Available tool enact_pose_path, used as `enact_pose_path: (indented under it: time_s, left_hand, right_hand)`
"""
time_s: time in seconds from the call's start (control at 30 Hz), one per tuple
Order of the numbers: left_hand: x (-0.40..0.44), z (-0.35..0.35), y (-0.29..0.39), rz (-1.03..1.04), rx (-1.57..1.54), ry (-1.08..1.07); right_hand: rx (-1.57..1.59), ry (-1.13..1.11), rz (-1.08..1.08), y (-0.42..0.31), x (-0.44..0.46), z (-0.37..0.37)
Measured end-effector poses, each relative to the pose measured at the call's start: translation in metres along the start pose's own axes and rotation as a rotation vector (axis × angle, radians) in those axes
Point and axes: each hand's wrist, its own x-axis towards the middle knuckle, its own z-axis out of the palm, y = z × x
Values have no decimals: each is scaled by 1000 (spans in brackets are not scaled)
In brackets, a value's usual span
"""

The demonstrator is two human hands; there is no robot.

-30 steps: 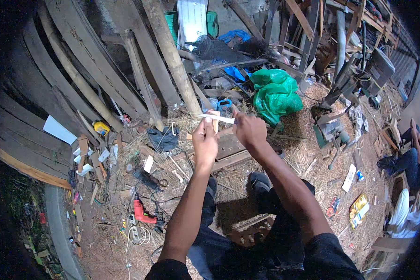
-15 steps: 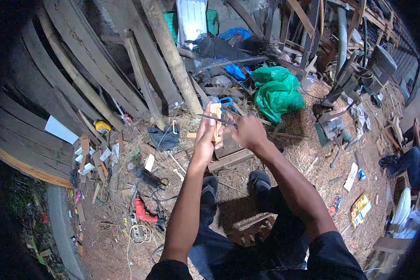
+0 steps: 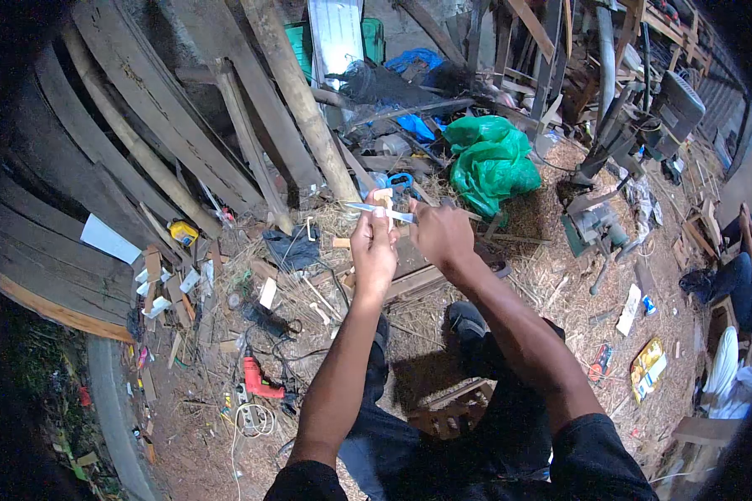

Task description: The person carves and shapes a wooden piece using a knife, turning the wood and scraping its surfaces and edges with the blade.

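My left hand (image 3: 374,255) is closed around a small pale piece of wood (image 3: 383,199), whose upper end shows above the fingers. In my right hand (image 3: 439,240) is a knife (image 3: 397,215), gripped by its handle, which the fingers mostly hide. Its blade points left and lies across the wood, close to my left fingertips. Below the hands, near my feet, is a wooden block (image 3: 418,282). How the lower part of the wood piece is shaped cannot be seen behind my left fingers.
A red power drill (image 3: 261,381) with cables lies on the shaving-strewn ground at left. A green plastic bag (image 3: 493,167) sits ahead, beside a machine (image 3: 597,225) on the right. Planks (image 3: 167,108) lean at the left. Another person's leg (image 3: 731,292) shows at far right.
The wood has turned in my left hand, so less of its length shows. The knife blade has tilted and now catches the light. The view has shifted slightly.
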Motion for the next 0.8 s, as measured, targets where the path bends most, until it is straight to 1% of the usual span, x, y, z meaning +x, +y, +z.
enact_pose_path:
  time_s: [0.1,0.17,0.2,0.27,0.37,0.4,0.5,0.6,0.7,0.8]
  left_hand:
    - [-5,3,2,-89,7,50]
    - [-6,1,2,-130,0,58]
    - [-6,-3,5,-146,-28,1]
    - [-5,-12,12,-181,-82,-113]
    - [-5,-11,24,-145,-104,-180]
    - [-5,-16,24,-150,-101,-238]
    - [-6,-14,22,-111,-192,-231]
    - [-6,-19,20,-99,-258,-321]
    - [-6,-16,18,-124,-154,-285]
    - [-6,-4,18,-107,-85,-164]
  right_hand:
    - [35,-16,-6,2,0,0]
    - [67,-47,34,1,-2,0]
    - [84,-65,54,0,-4,1]
    - [104,-97,-3,2,-2,1]
    - [137,-155,-59,-3,-1,-7]
    - [148,-174,-68,-5,-1,-10]
    - [196,-193,-130,-3,1,-12]
    - [227,-218,-166,-1,1,-13]
    - [178,-196,-120,-2,-1,-16]
    - [98,-130,28,-9,-4,-16]
